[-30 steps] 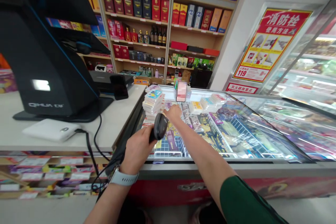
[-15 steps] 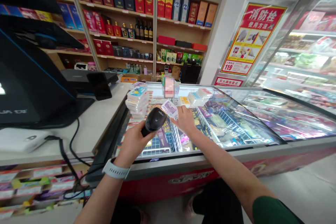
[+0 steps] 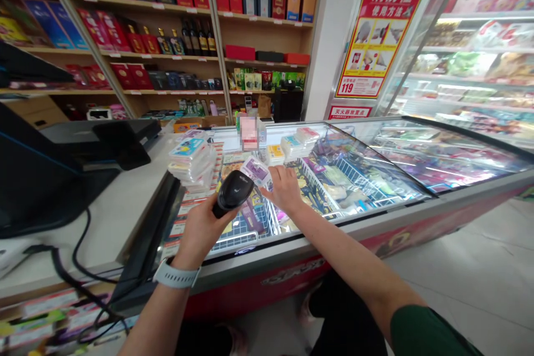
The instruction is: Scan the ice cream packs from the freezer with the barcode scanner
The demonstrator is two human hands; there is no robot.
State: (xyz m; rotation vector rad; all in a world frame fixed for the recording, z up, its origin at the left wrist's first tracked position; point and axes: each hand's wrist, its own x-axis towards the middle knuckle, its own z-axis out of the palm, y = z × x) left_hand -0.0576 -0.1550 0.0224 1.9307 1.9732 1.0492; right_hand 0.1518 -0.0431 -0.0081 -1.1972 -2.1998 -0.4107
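My left hand, below a pale wristwatch strap, is wrapped round a black handheld scanner over the glass-topped freezer. The scanner's head points away from me, toward a small white and purple packet. My right hand grips that packet at its right edge, just right of the scanner. A stack of clear-wrapped packs with a blue and yellow top stands left of the scanner. Beyond my right hand are more white packs and a yellow-labelled pack.
On the left, a counter bears a dark monitor stand, a phone-like device and black cables. Wire baskets lie under the freezer's glass. Shelves of boxes and bottles stand behind, with a red poster at right.
The view has turned to the right, so the counter and shelves sit further left. Both hands keep their hold on the scanner and the packet, at nearly the same distance apart.
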